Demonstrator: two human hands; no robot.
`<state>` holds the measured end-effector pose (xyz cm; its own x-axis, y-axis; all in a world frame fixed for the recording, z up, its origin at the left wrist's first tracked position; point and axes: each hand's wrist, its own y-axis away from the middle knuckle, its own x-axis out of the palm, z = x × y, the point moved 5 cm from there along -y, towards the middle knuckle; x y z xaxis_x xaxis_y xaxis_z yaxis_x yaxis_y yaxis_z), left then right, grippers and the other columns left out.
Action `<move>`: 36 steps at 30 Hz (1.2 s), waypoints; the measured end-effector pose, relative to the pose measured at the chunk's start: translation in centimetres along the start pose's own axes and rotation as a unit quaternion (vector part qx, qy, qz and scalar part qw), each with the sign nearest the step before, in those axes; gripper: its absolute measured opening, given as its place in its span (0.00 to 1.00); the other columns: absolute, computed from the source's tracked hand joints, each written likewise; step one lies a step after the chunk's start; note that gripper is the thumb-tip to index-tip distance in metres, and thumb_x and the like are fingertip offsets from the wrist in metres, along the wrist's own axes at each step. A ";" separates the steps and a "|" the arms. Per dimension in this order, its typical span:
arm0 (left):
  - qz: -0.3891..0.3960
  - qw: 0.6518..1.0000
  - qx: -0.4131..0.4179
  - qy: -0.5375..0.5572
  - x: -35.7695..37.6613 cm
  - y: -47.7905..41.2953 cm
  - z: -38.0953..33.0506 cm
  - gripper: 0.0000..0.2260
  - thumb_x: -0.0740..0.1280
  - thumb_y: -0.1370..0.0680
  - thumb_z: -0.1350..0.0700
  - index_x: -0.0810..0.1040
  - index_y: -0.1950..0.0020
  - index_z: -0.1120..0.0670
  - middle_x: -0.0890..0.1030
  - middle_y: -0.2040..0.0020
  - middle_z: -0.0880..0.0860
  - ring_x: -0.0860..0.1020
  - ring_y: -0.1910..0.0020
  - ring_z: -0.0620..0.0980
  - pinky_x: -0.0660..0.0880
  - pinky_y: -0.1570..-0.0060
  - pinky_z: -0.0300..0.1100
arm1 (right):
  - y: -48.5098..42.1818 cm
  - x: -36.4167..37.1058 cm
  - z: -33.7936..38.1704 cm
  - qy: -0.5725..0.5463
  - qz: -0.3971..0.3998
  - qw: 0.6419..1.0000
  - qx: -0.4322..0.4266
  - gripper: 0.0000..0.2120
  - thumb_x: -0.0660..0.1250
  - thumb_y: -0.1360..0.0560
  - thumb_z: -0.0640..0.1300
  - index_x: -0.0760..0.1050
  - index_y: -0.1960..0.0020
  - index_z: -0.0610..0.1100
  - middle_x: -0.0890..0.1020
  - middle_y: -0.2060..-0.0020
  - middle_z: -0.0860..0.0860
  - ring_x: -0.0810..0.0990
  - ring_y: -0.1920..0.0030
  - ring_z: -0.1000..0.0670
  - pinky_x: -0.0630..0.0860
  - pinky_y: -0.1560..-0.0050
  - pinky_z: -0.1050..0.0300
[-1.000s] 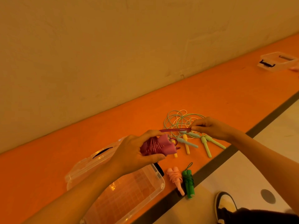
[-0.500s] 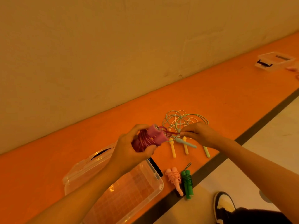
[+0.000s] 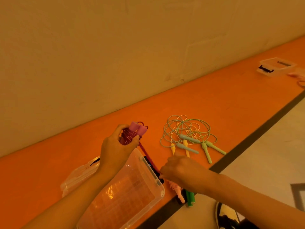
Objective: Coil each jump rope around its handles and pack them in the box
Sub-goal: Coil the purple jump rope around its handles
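My left hand [image 3: 118, 150] grips the pink-handled jump rope [image 3: 137, 129], its dark red cord wound round the two handles. A taut length of that cord [image 3: 146, 154] runs down to my right hand [image 3: 179, 171], which pinches its end just above the clear plastic box [image 3: 153, 172]. The box lies open on the orange floor below my left wrist. A coiled pink rope [image 3: 177, 190] and a coiled green rope [image 3: 190, 198] lie beside the box, partly hidden by my right hand.
Three loose ropes with yellow, blue and green handles [image 3: 188, 138] lie tangled to the right. The box's lid [image 3: 77, 176] sits left of the box. A second clear box [image 3: 274, 66] stands far right. My shoe [image 3: 226, 215] is at the bottom right.
My right hand has drawn the cord's end from beside the handles down and toward me to the box's corner. My left hand has tilted the handles upright and moved slightly left.
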<state>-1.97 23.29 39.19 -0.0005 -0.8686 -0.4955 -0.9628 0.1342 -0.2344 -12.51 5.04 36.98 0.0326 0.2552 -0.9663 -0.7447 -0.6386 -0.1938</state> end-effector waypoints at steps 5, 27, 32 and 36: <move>0.051 0.995 0.016 -0.082 1.5 1.1 0.2 0.14 0.71 0.24 0.42 0.72 0.41 0.37 0.82 0.62 0.42 0.80 0.68 0.43 0.79 0.68 0.48 | -0.5 -4.4 2.5 0.094 -0.023 0.993 -0.066 0.07 0.72 0.25 0.48 0.78 0.51 0.46 0.78 0.65 0.52 0.74 0.64 0.54 0.69 0.63 0.60; 0.163 0.910 0.297 -0.239 6.0 5.2 -4.9 0.16 0.59 0.24 0.30 0.67 0.43 0.39 0.75 0.71 0.43 0.73 0.74 0.41 0.67 0.75 0.31 | -2.5 -8.4 -7.6 -0.140 -0.061 0.983 0.102 0.17 0.69 0.26 0.60 0.84 0.56 0.46 0.84 0.62 0.54 0.80 0.63 0.56 0.74 0.64 0.57; 0.153 0.933 0.272 -0.180 5.0 5.1 -5.3 0.26 0.63 0.26 0.32 0.63 0.32 0.38 0.78 0.67 0.44 0.74 0.74 0.40 0.70 0.74 0.31 | -1.6 -7.6 -8.9 -0.325 -0.034 0.922 0.209 0.12 0.74 0.30 0.52 0.85 0.58 0.42 0.83 0.65 0.45 0.75 0.69 0.57 0.67 0.69 0.62; 0.180 0.892 0.364 -0.197 5.3 5.4 -5.7 0.30 0.59 0.21 0.34 0.56 0.21 0.38 0.79 0.64 0.44 0.74 0.71 0.42 0.73 0.73 0.39 | -1.8 -6.5 -8.1 -0.375 -0.018 0.901 0.219 0.14 0.74 0.31 0.53 0.85 0.58 0.41 0.84 0.63 0.41 0.79 0.64 0.41 0.71 0.65 0.48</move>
<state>-8.76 16.70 40.02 -0.0414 -0.4906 -0.8704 -0.4884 0.7700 -0.4107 -5.96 -1.38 42.18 -0.2751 0.7935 -0.5428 -0.9490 -0.3145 0.0213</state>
